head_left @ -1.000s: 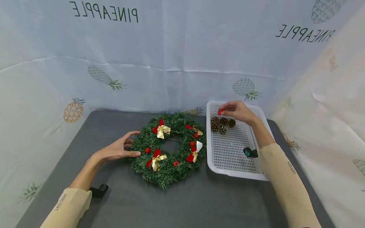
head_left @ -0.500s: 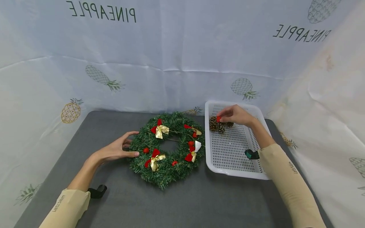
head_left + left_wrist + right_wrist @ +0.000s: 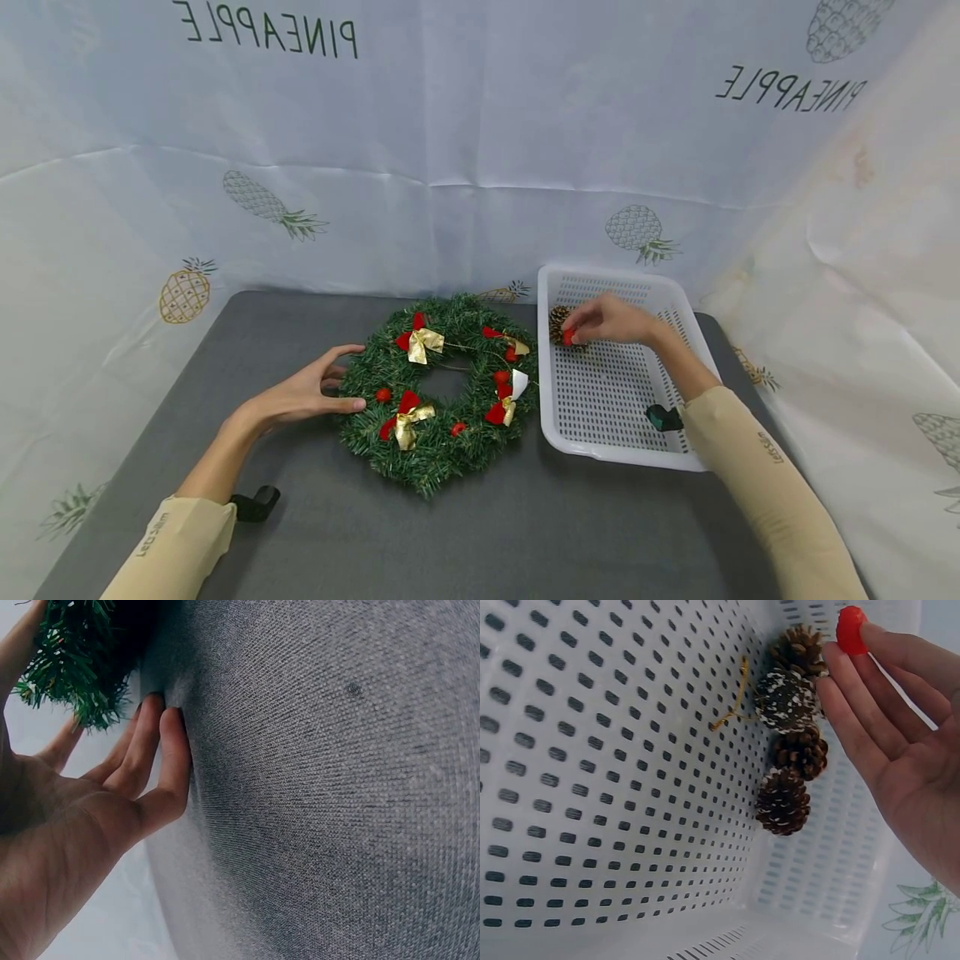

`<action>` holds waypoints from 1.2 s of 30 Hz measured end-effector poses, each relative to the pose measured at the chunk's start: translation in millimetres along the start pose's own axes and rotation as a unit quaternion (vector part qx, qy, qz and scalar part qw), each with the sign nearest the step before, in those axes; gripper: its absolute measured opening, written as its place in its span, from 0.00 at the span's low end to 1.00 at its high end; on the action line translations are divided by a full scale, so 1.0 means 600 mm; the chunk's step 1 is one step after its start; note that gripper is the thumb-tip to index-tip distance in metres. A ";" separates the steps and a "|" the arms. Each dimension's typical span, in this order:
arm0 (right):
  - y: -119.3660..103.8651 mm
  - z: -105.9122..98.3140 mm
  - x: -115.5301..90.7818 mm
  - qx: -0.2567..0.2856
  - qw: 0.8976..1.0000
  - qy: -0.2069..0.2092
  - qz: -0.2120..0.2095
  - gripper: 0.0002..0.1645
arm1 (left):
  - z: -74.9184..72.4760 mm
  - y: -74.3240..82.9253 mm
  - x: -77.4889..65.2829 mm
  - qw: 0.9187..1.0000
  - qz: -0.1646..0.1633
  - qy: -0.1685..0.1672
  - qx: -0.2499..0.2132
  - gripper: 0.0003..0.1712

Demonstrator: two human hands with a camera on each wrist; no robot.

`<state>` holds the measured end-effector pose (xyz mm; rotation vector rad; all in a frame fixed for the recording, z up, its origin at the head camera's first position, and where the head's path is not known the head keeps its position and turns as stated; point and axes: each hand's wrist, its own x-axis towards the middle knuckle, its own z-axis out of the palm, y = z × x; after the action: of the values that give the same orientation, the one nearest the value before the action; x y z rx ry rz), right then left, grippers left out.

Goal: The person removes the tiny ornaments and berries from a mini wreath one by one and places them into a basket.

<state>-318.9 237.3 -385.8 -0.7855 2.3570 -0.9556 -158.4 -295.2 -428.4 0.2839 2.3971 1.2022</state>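
Our right hand [image 3: 615,322] has its thumb and index fingertip closed together on a red ball [image 3: 852,630], the other fingers stretched past it. It is a small pinch on a rounded thing, so we judge that a slight roll of the thumb could squirt the ball free, and squeezing harder might dent it if it is soft.

The pinch sits above the ten o'clock corner of the white basket [image 3: 553,433]. Just below are four pine cones [image 3: 782,801], bunched together; we cannot tell whether our fingertips touch them. Brushing them could knock scales loose or push the row along, and a dropped ball could lodge among them. A gold cord [image 3: 741,690] lies beside the cones and could catch on a finger.

At nine o'clock of the wreath [image 3: 435,471], our left hand [image 3: 303,396] stands loosely spread, thumb and index finger at the rim, lower fingers down by the table [image 3: 465,542]. It grasps nothing firmly as far as we can see, so a tug on the far side could swing the wreath round. Its bows [image 3: 408,419] at two, four, eight and eleven o'clock, and the small red balls [image 3: 383,395] between them, look easy to dislodge if our sleeve [image 3: 765,475] drags across.
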 end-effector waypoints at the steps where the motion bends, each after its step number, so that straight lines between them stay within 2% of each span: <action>1: 0.000 0.002 0.000 -0.006 1.000 -0.003 -0.001 0.18 | 0.000 0.000 0.000 1.000 -0.001 0.000 0.000 0.59; 9: -0.006 0.015 0.002 -0.040 0.998 -0.041 -0.013 0.18 | -0.002 0.000 -0.002 1.000 -0.001 0.000 -0.001 0.59; 14: -0.005 0.022 0.004 -0.055 0.997 -0.054 -0.010 0.18 | -0.001 -0.001 -0.003 1.000 -0.001 0.001 0.000 0.59; 18: -0.004 0.025 0.007 -0.062 0.996 -0.062 -0.023 0.17 | 0.000 0.001 -0.004 1.000 -0.002 0.002 0.000 0.59; 22: -0.002 0.026 0.010 -0.066 0.995 -0.065 -0.028 0.16 | 0.001 0.002 -0.005 1.000 -0.002 0.002 -0.001 0.59; 29: -0.002 0.025 0.011 -0.051 0.997 -0.064 -0.012 0.17 | 0.001 0.002 -0.004 1.000 0.001 0.002 -0.004 0.59; 36: -0.013 0.019 0.009 -0.036 0.997 -0.056 -0.025 0.17 | 0.001 0.000 -0.003 1.000 0.004 0.001 -0.002 0.59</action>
<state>-313.5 223.8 -388.9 -0.9068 2.2958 -0.8276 -156.9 -295.6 -428.4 0.2901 2.3965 1.2120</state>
